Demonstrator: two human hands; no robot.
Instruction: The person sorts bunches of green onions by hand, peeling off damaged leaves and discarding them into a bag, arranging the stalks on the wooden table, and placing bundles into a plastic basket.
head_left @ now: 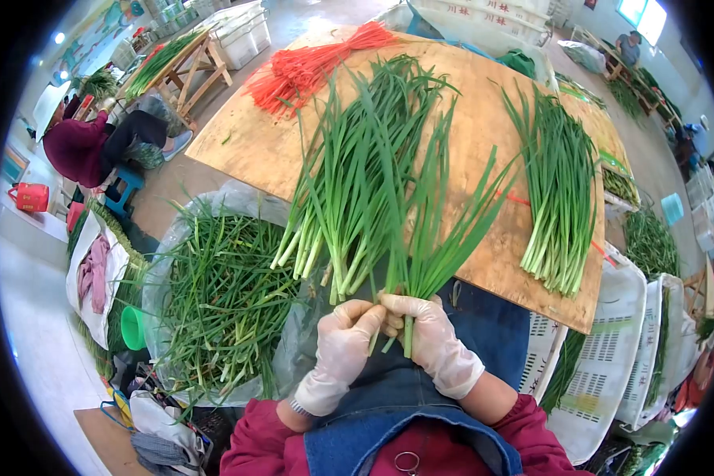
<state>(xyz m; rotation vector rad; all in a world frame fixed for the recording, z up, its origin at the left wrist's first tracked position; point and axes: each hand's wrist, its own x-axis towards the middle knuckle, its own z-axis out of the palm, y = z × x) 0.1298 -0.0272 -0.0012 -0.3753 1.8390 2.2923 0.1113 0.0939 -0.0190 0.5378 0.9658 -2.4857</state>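
Taking the clock from our own hands, a clear plastic bag (250,200) stood between nine and ten o'clock, heaped with loose green leaves (222,301). A green tub (133,328) sat just beyond it at nine; we could not see inside. Near three, a white slotted crate (603,373) had dark green leaves (565,369) between its walls, partly hidden by the near corner of the table (472,103). More white crates (484,20) with red lettering stood past the far edge, between twelve and one, their contents out of our sight.

Our gloved right hand (430,337) gripped a green bunch (444,246) low on its stems, directly in front of us at the table's near edge. Our gloved left hand (341,349) was pinching a stem at the bunch's left side, its fingertips close against the right's.

At twelve, a thick pile of green stalks (373,159) lay on the wood; the held leaves overlapped it, so we could not tell quite where each ended. Near two lay a neater pile (559,198), and red strips (317,71) covered the far side between eleven and twelve. At ten, a person (75,151) in maroon sat low.
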